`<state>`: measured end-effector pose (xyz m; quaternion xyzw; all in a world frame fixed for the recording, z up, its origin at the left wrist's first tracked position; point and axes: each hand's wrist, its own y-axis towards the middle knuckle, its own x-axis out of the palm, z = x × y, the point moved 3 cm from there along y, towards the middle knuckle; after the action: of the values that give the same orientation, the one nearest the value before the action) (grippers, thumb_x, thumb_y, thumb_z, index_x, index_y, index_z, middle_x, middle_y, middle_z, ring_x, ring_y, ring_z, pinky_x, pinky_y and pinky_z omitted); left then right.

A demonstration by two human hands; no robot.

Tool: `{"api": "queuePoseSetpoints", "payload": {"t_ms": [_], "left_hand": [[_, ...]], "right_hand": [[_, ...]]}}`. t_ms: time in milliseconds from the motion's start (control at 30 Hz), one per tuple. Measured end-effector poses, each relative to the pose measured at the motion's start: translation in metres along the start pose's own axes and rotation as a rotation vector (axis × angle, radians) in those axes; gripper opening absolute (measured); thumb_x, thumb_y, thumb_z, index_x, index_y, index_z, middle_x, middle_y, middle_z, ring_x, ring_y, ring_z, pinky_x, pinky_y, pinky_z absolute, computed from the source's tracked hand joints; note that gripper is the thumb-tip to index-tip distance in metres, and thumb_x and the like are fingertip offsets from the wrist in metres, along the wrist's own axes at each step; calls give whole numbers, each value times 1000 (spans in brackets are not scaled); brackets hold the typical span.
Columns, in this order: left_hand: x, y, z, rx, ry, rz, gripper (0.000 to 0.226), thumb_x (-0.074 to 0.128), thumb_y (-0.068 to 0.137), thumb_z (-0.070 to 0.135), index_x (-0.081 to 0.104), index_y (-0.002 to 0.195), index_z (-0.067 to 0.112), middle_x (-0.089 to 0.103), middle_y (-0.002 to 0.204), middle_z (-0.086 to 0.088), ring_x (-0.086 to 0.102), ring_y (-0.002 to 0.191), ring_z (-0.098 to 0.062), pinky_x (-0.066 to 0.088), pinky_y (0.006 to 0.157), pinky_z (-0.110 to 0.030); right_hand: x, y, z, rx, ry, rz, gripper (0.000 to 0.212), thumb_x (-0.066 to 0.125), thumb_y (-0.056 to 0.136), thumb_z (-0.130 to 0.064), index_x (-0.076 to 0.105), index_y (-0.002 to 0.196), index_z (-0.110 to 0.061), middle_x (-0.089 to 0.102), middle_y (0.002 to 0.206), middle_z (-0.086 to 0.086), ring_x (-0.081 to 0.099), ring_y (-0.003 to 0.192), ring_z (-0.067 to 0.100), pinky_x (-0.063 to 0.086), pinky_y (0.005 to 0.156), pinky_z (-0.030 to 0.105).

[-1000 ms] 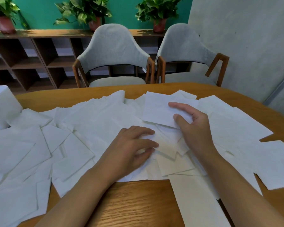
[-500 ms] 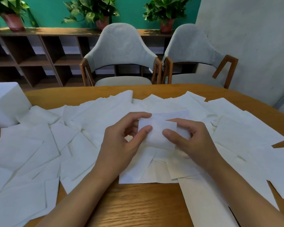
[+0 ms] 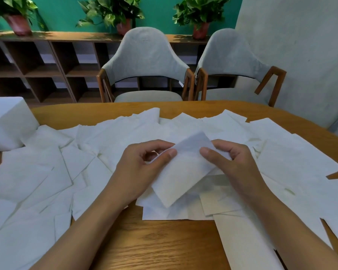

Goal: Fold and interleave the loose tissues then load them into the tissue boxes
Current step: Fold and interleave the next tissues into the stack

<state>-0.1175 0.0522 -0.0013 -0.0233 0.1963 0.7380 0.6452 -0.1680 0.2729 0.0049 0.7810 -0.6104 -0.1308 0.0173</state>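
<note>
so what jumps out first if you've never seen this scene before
The two hands at centre: the left hand and right hand pinch a single tissue held above the pile. Around them loose tissues blanket most of the wooden table, with a white box at the far left edge. Two grey chairs stand behind the table.

Matt paper tissues (image 3: 183, 176) on glossy wooden table (image 3: 160, 244).

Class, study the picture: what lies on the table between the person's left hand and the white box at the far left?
In the head view, overlapping loose tissues cover the table between the left hand and the white box.
</note>
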Motion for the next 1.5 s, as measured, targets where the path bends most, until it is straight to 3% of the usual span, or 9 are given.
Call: {"api": "queuePoseSetpoints", "payload": {"t_ms": [100, 333, 633, 800, 900, 1000, 1100, 1267, 1500], "left_hand": [[0, -1, 2, 57, 151, -53, 20, 69, 92, 42, 81, 107, 35, 76, 100, 23, 68, 97, -5, 53, 78, -19], [-2, 0, -2, 7, 107, 40, 18, 80, 83, 44, 79, 100, 39, 73, 79, 10, 67, 88, -7, 46, 77, -9], [4, -1, -7, 5, 163, 46, 25, 77, 81, 52, 77, 105, 44, 73, 86, 17, 65, 92, -4, 50, 78, -14], [4, -3, -2, 79, 174, 104, 41, 74, 86, 52, 67, 125, 41, 66, 118, 24, 63, 110, -1, 48, 86, -12], [9, -4, -1, -25, -21, 50, 42, 74, 93, 32, 61, 134, 35, 69, 82, 27, 64, 76, 5, 47, 63, -10], [12, -6, 0, -19, -117, 62, 48, 74, 94, 11, 57, 137, 25, 68, 67, 22, 65, 61, 3, 46, 56, -8], [15, -7, -2, 1, -120, 114, 58, 79, 89, 18, 53, 140, 33, 78, 92, 15, 75, 81, -4, 59, 65, -19], [26, -12, -7, 128, 109, 223, 66, 82, 88, 31, 45, 142, 32, 63, 107, 20, 65, 98, -13, 54, 77, -20], [55, -5, -7, 411, 485, 89, 19, 76, 93, 24, 71, 111, 21, 62, 122, 7, 59, 117, -12, 52, 94, -35]], "right_hand": [[11, -6, -3, -7, -55, -141, 25, 73, 76, -47, 75, 96, -32, 74, 91, -24, 69, 91, 0, 54, 71, 13], [20, -8, 3, 26, -136, -184, 13, 70, 84, -40, 61, 94, -42, 61, 83, -46, 58, 91, -20, 48, 61, 5], [21, -3, 9, -84, -221, -183, 48, 65, 87, -49, 50, 132, -54, 49, 132, -36, 50, 118, -8, 53, 92, 19], [18, -2, -1, -144, -174, -81, 59, 69, 93, -31, 40, 139, -51, 35, 129, -54, 35, 117, -30, 35, 86, -6], [12, 1, -5, -163, -131, 0, 62, 69, 93, -28, 35, 141, -48, 30, 117, -64, 36, 113, -32, 39, 82, -4], [5, 2, -10, -148, -137, -84, 44, 68, 93, -25, 56, 131, -45, 49, 121, -51, 51, 117, -14, 46, 88, 6], [-1, 1, -9, -138, -209, -162, 24, 68, 94, -17, 76, 110, -34, 70, 113, -29, 59, 114, -8, 41, 90, 2], [-13, 5, -8, -91, -208, -26, 27, 66, 96, -13, 76, 111, -34, 67, 109, -37, 54, 110, -18, 37, 85, -4], [-52, 8, -6, -37, -291, 178, 33, 61, 99, -17, 71, 111, -45, 56, 115, -41, 42, 105, -31, 29, 90, 1]]}}
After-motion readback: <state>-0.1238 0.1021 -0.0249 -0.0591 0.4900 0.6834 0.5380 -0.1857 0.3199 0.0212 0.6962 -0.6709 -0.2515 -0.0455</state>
